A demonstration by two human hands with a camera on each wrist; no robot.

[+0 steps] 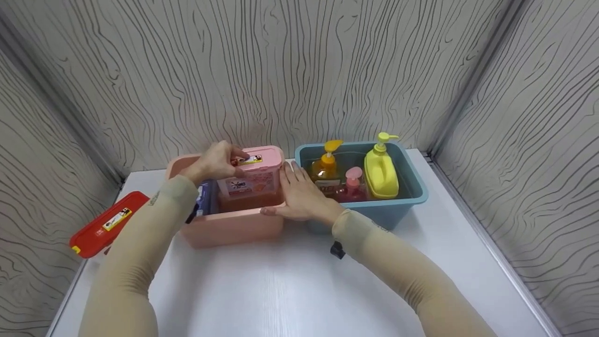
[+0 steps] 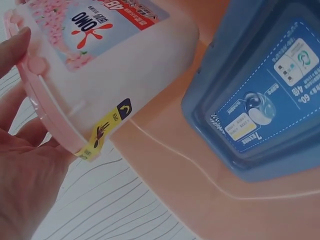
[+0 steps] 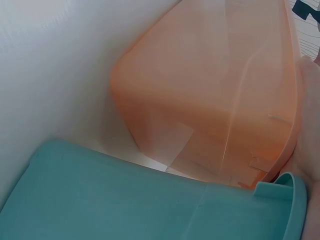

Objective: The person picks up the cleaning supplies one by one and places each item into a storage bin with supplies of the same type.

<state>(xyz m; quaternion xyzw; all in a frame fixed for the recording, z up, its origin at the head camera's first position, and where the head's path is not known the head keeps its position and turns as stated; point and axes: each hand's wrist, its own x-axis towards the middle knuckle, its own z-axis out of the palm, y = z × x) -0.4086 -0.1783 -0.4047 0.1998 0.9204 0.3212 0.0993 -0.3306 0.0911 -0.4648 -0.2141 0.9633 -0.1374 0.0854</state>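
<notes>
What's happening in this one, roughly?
A person's left hand grips a pink-lidded box by its lid, with the box's lower part inside a pink bin; whether it touches the bottom is unclear. The right hand rests on that bin's rim. A blue container also sits in the pink bin. The teal bin alongside holds orange, pink and yellow pump bottles. A red-lidded container stands outside the bins, beside the left arm.
</notes>
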